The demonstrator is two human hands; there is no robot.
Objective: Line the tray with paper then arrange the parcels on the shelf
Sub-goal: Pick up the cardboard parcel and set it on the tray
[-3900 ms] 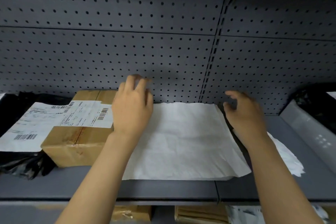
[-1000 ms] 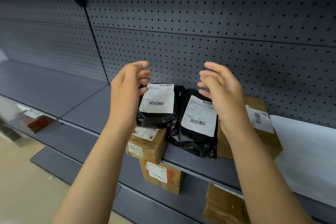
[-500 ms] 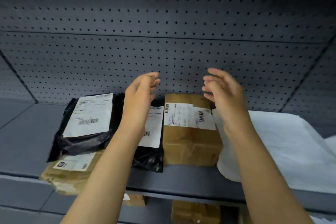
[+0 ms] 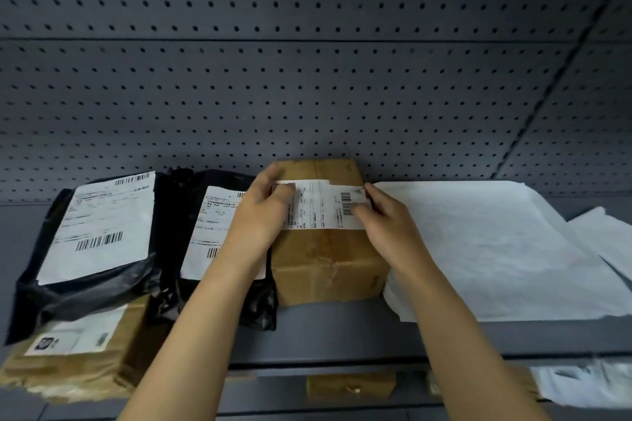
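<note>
Mid-shelf [image 4: 325, 331]: both hands clamped on box [image 4: 328, 260], left hand [image 4: 263, 215] and right hand [image 4: 383, 215] on opposite sides. Paper [image 4: 496, 249] already laid just right of it. Bags [image 4: 99, 243] at left; arranging barely started.

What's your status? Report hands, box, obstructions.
Left hand and right hand on the cardboard box, one each side, grip unconfirmed. Box on shelf, beside white paper. Black mailer tight against its left.
</note>
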